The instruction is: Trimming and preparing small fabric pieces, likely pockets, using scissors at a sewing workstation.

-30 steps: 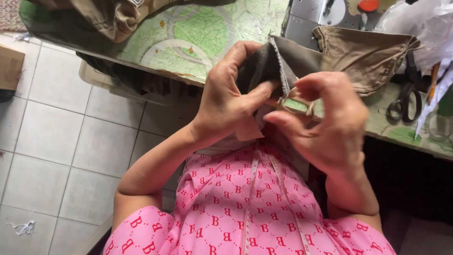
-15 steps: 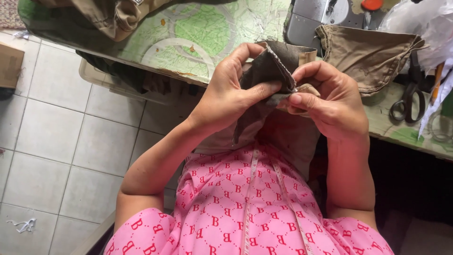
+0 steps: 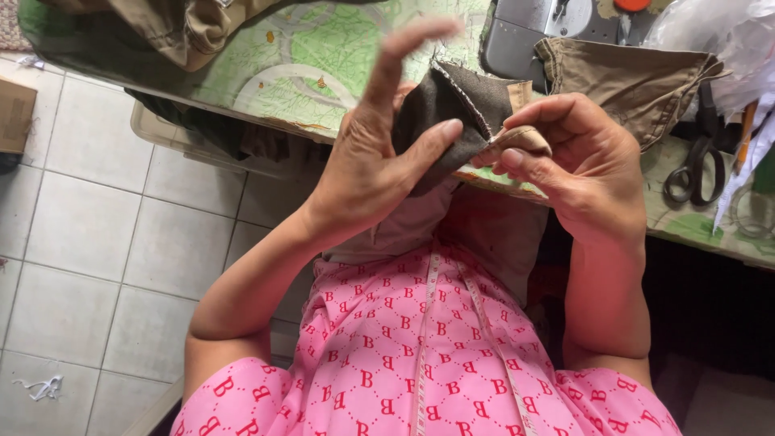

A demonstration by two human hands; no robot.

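Nearest to us we see the pink patterned top (image 3: 404,355), with a tape measure (image 3: 428,323) hanging down its front. At nine o'clock lies the tiled floor (image 3: 89,242), with a scrap of white thread (image 3: 40,389) at eight o'clock.

Just above the top, our two hands meet on a piece of dark brown cloth (image 3: 452,113). The left hand (image 3: 367,161) has its thumb pressed on the cloth from nine o'clock, while the forefinger points up toward twelve, blurred and off the cloth; the fingers are spread apart. The right hand (image 3: 573,161) comes in from three o'clock, its thumb and forefinger pinched together on a folded tan edge (image 3: 521,139) of the cloth. The cloth stands up in a peak between the hands, with a pale seam down its middle, and more of it hangs down toward our lap.

Beyond the hands lies the green table (image 3: 323,56). At two o'clock a tan garment (image 3: 638,81) rests on it, with black scissors (image 3: 694,165) at three o'clock. At twelve o'clock stands a grey machine (image 3: 525,32). At eleven o'clock lies more tan fabric (image 3: 186,28).
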